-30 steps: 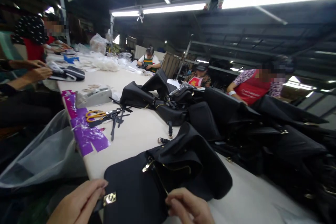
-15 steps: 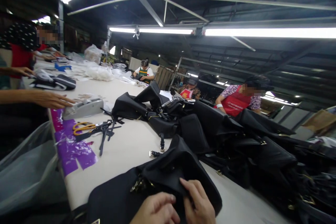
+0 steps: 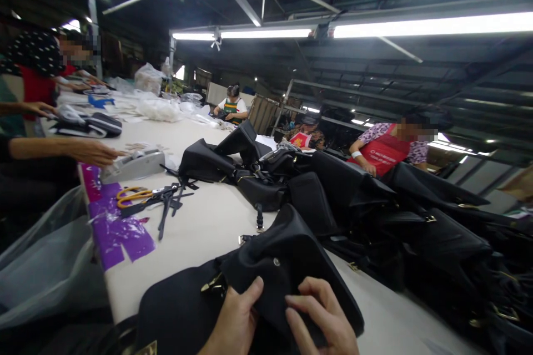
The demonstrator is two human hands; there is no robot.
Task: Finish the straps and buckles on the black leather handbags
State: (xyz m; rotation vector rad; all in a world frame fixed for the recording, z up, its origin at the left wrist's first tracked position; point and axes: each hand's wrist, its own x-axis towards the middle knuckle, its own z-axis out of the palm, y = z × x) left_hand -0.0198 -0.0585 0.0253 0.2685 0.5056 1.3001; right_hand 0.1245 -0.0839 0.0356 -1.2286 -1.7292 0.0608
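A black bag (image 3: pixel 187 299) with gold-coloured metal fittings lies in front of me, its upper part raised and folded. My left hand (image 3: pixel 233 319) grips the loose black material with the thumb on top; its other fingers are partly hidden behind the bag. To its right, my right hand (image 3: pixel 327 319) has bent fingers, with thumb and index close together at the material. A small round metal snap (image 3: pixel 276 262) shows on the raised part above both hands. A gold-coloured clasp (image 3: pixel 212 284) sits just left of my left thumb.
A heap of black bags (image 3: pixel 353 194) covers the right side of the table (image 3: pixel 220 222). Orange-handled scissors (image 3: pixel 135 195), black straps (image 3: pixel 166 211) and a grey tape dispenser (image 3: pixel 139 166) lie left. A co-worker's hand (image 3: pixel 89 151) reaches to the dispenser. Other people work around the table.
My left hand has turned thumb-up and taken hold of the bag's material. My right hand's fingers have shifted and spread somewhat. The snap now shows more plainly, and the view has tilted down slightly.
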